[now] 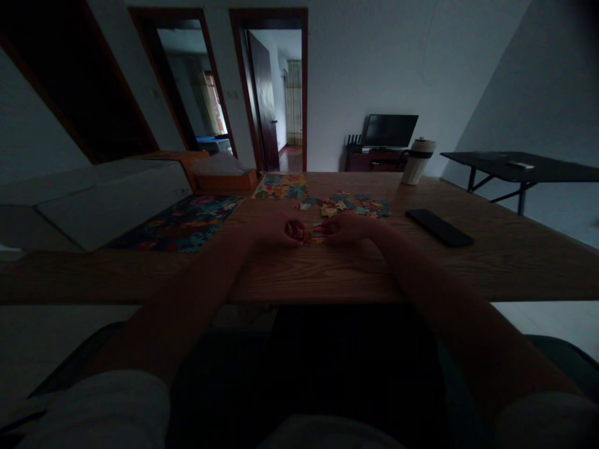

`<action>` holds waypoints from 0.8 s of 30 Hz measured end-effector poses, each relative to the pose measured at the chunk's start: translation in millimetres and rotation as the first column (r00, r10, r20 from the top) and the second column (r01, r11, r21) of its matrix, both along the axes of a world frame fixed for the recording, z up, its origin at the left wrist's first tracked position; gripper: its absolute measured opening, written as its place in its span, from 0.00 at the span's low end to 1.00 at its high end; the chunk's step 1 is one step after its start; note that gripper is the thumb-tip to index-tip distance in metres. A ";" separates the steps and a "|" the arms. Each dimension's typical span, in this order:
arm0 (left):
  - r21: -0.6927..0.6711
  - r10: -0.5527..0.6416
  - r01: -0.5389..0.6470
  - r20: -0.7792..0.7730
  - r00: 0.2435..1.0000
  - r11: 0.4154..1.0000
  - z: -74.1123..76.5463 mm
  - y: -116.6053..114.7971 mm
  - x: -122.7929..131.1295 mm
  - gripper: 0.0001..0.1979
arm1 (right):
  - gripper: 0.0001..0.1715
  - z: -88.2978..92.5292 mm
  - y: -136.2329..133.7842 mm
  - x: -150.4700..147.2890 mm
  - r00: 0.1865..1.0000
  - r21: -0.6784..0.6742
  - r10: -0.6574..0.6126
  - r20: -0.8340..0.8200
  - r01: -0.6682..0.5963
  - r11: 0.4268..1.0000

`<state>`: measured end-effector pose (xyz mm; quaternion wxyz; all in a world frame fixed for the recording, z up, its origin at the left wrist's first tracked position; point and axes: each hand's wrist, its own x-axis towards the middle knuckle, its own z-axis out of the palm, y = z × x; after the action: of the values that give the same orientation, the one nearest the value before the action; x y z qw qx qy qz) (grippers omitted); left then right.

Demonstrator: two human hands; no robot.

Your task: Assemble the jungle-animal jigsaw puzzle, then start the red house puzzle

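Observation:
Over the middle of the wooden table, my left hand (276,229) has its thumb and fingers curled into a ring, the tips on the left edge of a few small jigsaw puzzle pieces (319,234). From the other side my right hand (347,227) pinches the pieces, its fingers partly covering them. Whether these pieces are locked together is too dark and small to tell. Just beyond my hands lies a loose pile of colourful puzzle pieces (336,204). A bright illustrated sheet (281,186) lies behind, to the left of the pile.
On the left of the table (299,274) stand a large white box (116,199) and an orange box (224,181), with a dark floral sheet (180,221) beside them. At right are a black phone-like slab (438,227) and a pale tumbler (417,163). A black folding table (519,165) stands beyond.

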<state>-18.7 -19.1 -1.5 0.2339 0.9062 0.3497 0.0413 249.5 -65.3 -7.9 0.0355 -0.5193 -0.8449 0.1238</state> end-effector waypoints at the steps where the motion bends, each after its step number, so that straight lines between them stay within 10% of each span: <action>1: 0.023 0.017 -0.017 0.009 1.000 1.000 -1.1 2.4 -1.6 0.23 | 0.27 -0.9 1.1 0.6 1.000 -0.003 0.003 -0.004 -0.003 1.000; 15: 0.317 0.220 -0.211 0.009 0.976 0.925 4.1 12.7 -13.1 0.20 | 0.32 -2.9 4.4 3.7 1.000 -0.010 -0.005 0.002 0.005 1.000; 24: 0.200 0.219 -0.206 -0.048 0.974 0.958 -2.1 23.5 -21.7 0.21 | 0.29 -3.0 4.2 2.7 1.000 0.001 0.004 0.011 -0.004 1.000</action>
<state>-40.4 4.4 -3.6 0.1262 0.8828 0.4473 0.0685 252.3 -61.1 -10.9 0.0310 -0.5184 -0.8460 0.1207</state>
